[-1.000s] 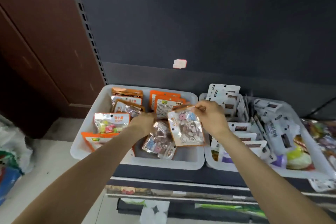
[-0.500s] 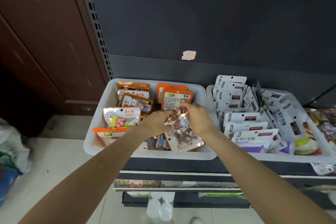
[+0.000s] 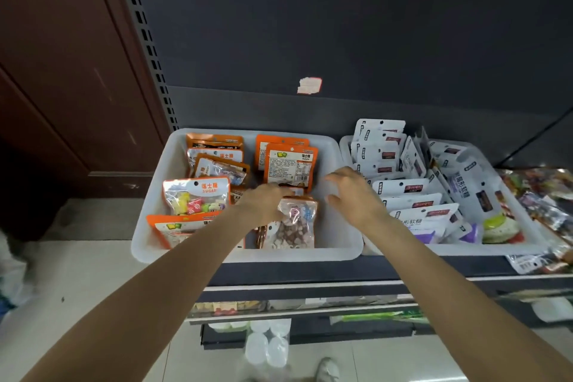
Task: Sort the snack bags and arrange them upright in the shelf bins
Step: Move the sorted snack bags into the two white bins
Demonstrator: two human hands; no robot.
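Observation:
A clear candy bag with an orange edge (image 3: 294, 225) stands upright near the front of the left white bin (image 3: 248, 253). My left hand (image 3: 263, 203) grips its top left corner. My right hand (image 3: 353, 192) hovers just right of the bag, over the bin's right side, fingers loosely spread and holding nothing. Several orange-trimmed candy bags (image 3: 288, 164) stand in rows behind and to the left, one with bright sweets (image 3: 195, 195). The right white bin (image 3: 533, 242) holds several white-and-purple snack bags (image 3: 403, 189).
The bins sit on a dark shelf with a dark back panel (image 3: 341, 40) behind. Loose colourful packets (image 3: 545, 195) lie at the far right. A perforated upright (image 3: 145, 40) and a brown cabinet (image 3: 62, 71) stand left. Lower shelves and floor tiles lie below.
Both hands lowered the candy bag into the left bin's front. My right hand then let go and moved right; my left hand stays on the bag's top.

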